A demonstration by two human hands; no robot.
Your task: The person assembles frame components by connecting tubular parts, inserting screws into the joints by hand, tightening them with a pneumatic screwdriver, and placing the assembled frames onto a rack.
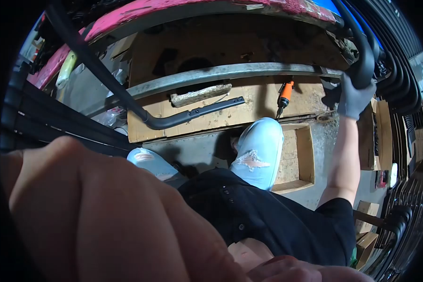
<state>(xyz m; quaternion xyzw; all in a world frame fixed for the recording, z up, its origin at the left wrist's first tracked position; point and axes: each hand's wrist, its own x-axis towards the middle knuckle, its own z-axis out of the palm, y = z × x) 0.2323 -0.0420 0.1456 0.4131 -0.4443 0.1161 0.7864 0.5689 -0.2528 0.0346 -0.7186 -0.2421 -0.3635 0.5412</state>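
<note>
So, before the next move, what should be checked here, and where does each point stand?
1. Right hand at a black tube: ok.
2. Right hand's fingers fully closed around it: cannot tell.
3. Left hand identifiable: cannot tell; bare skin looms close to the lens.
4. Camera view unobstructed: not ok; that skin covers the lower left.
5. Orange tool away from the right hand, on the cardboard: ok.
6. Tube with holes secured against shifting: cannot tell.
</note>
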